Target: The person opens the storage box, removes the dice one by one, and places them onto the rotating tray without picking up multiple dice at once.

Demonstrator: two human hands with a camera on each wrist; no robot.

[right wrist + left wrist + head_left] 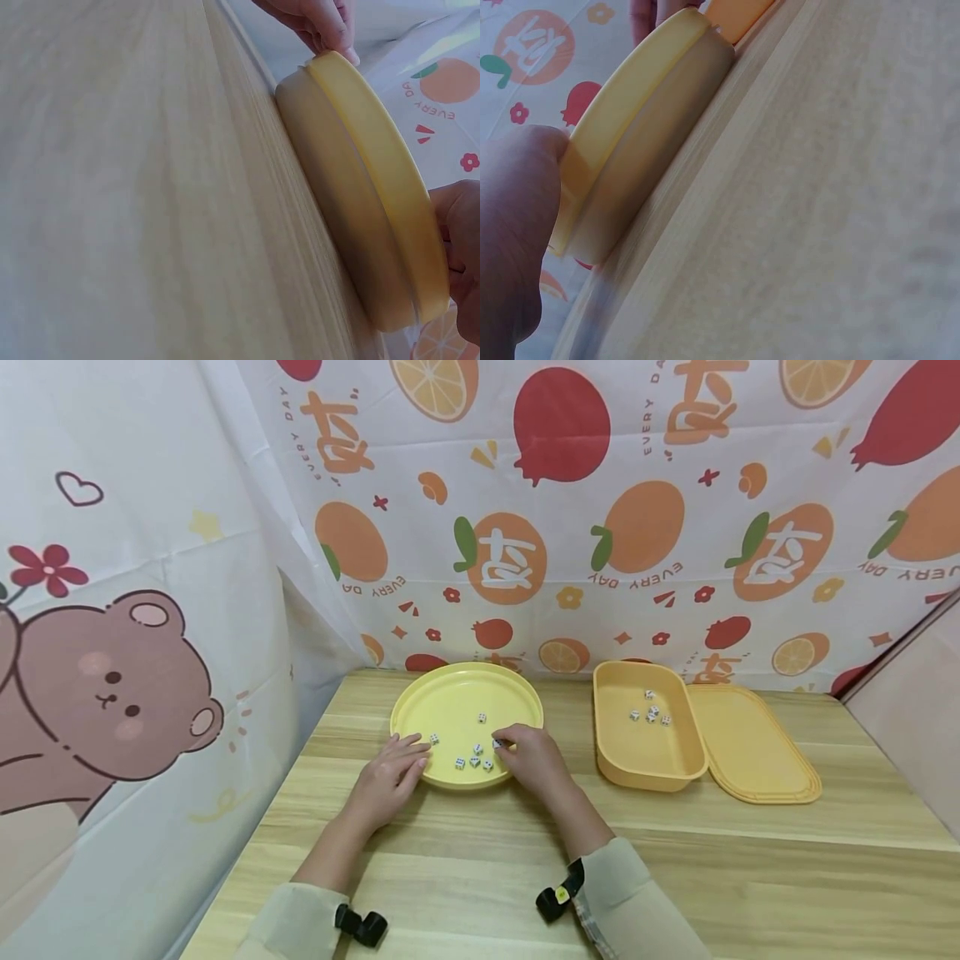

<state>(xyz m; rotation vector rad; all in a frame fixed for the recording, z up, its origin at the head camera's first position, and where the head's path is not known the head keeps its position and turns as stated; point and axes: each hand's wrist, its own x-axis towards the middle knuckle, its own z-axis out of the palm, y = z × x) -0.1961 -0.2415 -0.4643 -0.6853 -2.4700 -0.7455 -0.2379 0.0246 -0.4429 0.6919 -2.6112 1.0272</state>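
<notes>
A round yellow tray (pixel 468 681) holds several small white dice (pixel 460 763) with dark pips, most of them grouped near its front edge. My left hand (pixel 386 781) rests on the tray's left front rim, fingers reaching loosely over the edge. Over the right side of the tray, my right hand (pixel 536 764) pinches a die (pixel 497 743) between thumb and fingertips, low above the tray floor. In both wrist views the tray's side wall (pixel 649 127) hides the dice.
Right of the tray stands an orange-yellow rectangular box (pixel 652 756) with several dice on its floor. Its flat lid (pixel 757 747) lies against the box's right side. A fruit-print cloth (pixel 570 552) hangs behind the wooden table (pixel 465 877); a bear-print cloth (pixel 150 693) hangs at left.
</notes>
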